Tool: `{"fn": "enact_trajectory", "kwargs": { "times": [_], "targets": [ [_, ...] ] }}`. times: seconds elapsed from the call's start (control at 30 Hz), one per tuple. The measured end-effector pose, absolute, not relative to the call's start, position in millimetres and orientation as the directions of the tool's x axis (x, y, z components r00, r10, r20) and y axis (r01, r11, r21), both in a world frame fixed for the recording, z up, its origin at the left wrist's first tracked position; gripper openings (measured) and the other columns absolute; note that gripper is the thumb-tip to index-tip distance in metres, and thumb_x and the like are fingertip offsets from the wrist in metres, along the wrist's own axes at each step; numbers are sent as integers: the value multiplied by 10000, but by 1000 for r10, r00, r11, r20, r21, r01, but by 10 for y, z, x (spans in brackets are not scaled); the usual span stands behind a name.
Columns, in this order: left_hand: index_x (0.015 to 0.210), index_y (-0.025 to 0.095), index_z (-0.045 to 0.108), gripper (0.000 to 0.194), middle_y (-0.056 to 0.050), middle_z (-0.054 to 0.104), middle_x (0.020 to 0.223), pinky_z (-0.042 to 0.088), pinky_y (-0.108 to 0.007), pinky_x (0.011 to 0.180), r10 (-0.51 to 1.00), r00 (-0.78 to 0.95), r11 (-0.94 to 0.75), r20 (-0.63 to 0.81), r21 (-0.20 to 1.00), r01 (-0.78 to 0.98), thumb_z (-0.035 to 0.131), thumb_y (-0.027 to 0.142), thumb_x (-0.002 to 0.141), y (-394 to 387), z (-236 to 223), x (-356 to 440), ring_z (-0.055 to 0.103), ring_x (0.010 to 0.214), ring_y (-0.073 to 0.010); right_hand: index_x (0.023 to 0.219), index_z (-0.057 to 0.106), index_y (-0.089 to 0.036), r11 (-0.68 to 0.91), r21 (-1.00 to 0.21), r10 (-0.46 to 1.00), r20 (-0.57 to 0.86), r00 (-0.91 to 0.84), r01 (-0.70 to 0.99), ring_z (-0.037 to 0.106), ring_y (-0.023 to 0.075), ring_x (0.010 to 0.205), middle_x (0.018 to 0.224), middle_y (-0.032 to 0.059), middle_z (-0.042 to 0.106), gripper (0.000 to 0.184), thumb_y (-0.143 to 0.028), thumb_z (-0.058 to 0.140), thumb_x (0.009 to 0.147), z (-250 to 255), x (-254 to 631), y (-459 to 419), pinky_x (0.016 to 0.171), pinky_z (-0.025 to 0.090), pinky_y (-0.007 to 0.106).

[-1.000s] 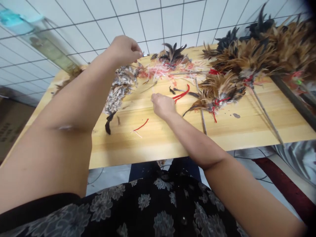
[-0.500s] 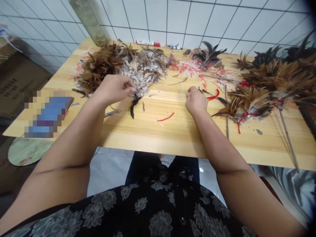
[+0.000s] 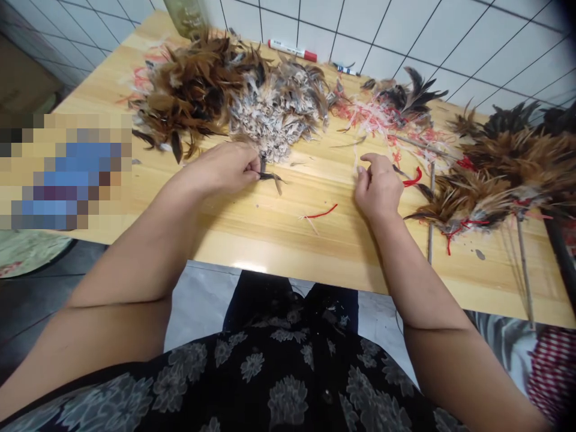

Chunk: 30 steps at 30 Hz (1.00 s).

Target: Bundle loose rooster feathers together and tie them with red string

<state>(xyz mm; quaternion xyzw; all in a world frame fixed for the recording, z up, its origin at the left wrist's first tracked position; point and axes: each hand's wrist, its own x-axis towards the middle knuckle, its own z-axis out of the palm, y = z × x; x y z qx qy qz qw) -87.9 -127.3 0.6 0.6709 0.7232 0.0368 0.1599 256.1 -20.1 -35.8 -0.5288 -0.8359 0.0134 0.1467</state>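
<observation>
My left hand (image 3: 236, 168) is closed in a pinch on a dark feather (image 3: 272, 177), just in front of a heap of pale-based feathers (image 3: 270, 114). Brown feathers (image 3: 193, 78) pile up beyond my left wrist. To the right, my right hand (image 3: 380, 185) rests low over the table, thumb and forefinger apart, other fingers curled. A thin white strip (image 3: 355, 157) lies by its fingertips. Red string (image 3: 413, 178) shows just past its knuckles. Between my hands lies a short piece of red string (image 3: 321, 211) with a pale strand.
At right are a bound feather bunch (image 3: 468, 195), more brown feathers (image 3: 526, 150) and thin sticks (image 3: 525, 270). Tangled red and white strands (image 3: 364, 111) lie at the back. A red-capped marker (image 3: 292, 49) sits by the tiled wall; a blurred-out blue object (image 3: 72, 180) is at left.
My left hand has come down and pinched the dark feather that lay on the table. The thumb and forefinger of my right hand have parted. The camera view has shifted.
</observation>
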Motion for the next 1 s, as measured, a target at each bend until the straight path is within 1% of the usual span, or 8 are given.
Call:
{"fn": "enact_trajectory", "kwargs": {
  "times": [0.13,0.23,0.43,0.53,0.63,0.83,0.93,1.0],
  "targets": [
    [1099,229,840,190,-80,873,1043,631,-425,984,995,100,-87,-18,343,935,697,203,977,-1344,15,-869,815,1009,-327,1740,649,-178,653,-173,748,299,-592,738,797,348,1295,1474,217,790,571,-333,444,1230,-445,2467,-393,1073,689,456],
    [1096,229,777,151,-61,850,994,583,-376,853,943,227,-298,242,315,901,663,165,1022,-1350,-106,-840,736,882,-257,1777,624,-200,764,-166,642,285,-711,623,806,336,1244,1482,210,801,578,-444,502,1267,-490,2357,-545,968,674,400],
    [1149,288,767,215,-93,809,1056,633,-480,939,697,403,-567,593,112,816,573,217,1209,-1264,-350,-631,747,1035,-329,1778,664,-202,780,-198,623,158,-766,594,832,286,1211,1441,161,873,621,-581,569,1295,-389,2202,-750,891,599,326],
    [1154,298,793,277,-87,816,1055,620,-515,978,674,403,-609,619,156,778,549,275,1282,-1280,-376,-483,776,1062,-342,1611,794,-206,735,-238,667,83,-740,635,844,281,1240,1384,142,906,505,-509,509,1324,-295,2145,-800,895,569,325],
    [1120,330,807,237,-73,842,1092,594,-541,1061,712,317,-605,626,318,730,624,299,1268,-1320,-376,-386,789,1097,-349,1391,875,-193,667,-299,711,-19,-703,683,847,291,1299,1366,150,919,479,-376,435,1338,-226,2086,-820,909,543,342],
    [1047,317,800,94,-88,867,1157,566,-638,1207,719,16,-400,695,395,827,813,389,1107,-1336,-316,-395,801,1205,-388,1184,831,-182,431,-618,841,9,-542,658,819,224,1153,1222,87,907,414,-305,466,1336,-355,2087,-586,940,521,318],
    [947,305,788,169,-55,822,950,623,-537,975,771,-20,-388,637,493,779,797,445,1042,-1303,-336,-348,777,950,-335,1191,825,-175,330,-725,894,33,-447,605,819,205,1139,1186,73,897,413,-295,459,1339,-419,2123,-478,985,547,305],
    [962,289,827,229,-52,832,916,600,-462,824,862,-5,-352,507,606,713,768,500,1030,-1272,-374,-261,756,852,-309,1277,841,-155,370,-704,878,53,-475,606,831,225,1240,1292,105,909,403,-281,462,1334,-410,2127,-490,1058,566,320]
  ]
}}
